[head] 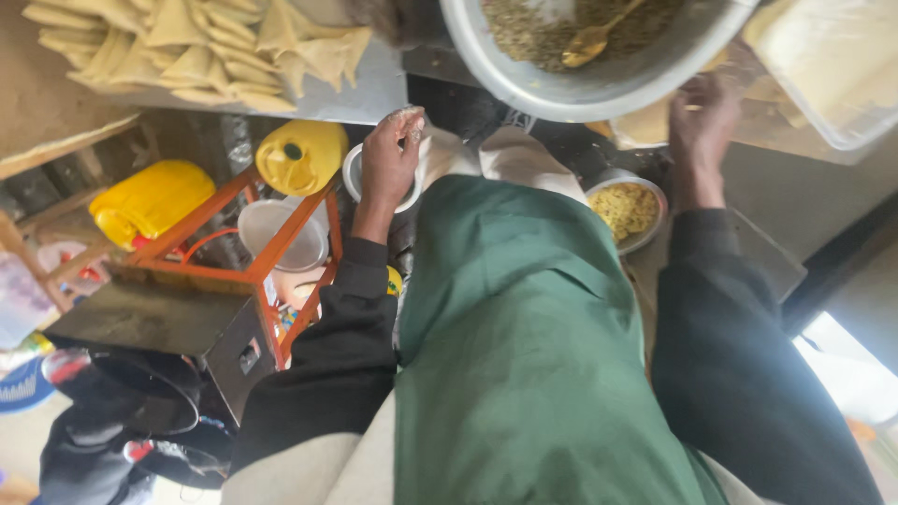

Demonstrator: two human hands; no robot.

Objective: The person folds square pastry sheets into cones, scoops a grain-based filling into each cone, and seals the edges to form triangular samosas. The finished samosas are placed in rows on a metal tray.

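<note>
1. Pastry sheet [645, 122] lies at the desk edge under the big metal bowl [599, 89]; right hand [702, 122] rests on it, whether pinching I cannot tell.
2. Left hand [391, 159] hovers over a small white bowl [355, 173], fingertips bunched and coated; dip lightly so little drips.
3. Spoon [594, 39] lies in the filling [543, 28]; judged best: scoop modestly, keeping folded pieces [187, 47] tidy.

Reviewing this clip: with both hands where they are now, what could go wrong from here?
1. The large metal bowl of green-brown filling sits above the lap; the right hand reaching beneath its rim might tip it.
2. The left hand, fingers looking coated, rests at the small white bowl near the table edge and may nudge it off.
3. The folded pale pastry triangles lie heaped near the tray edge and might slide.
</note>
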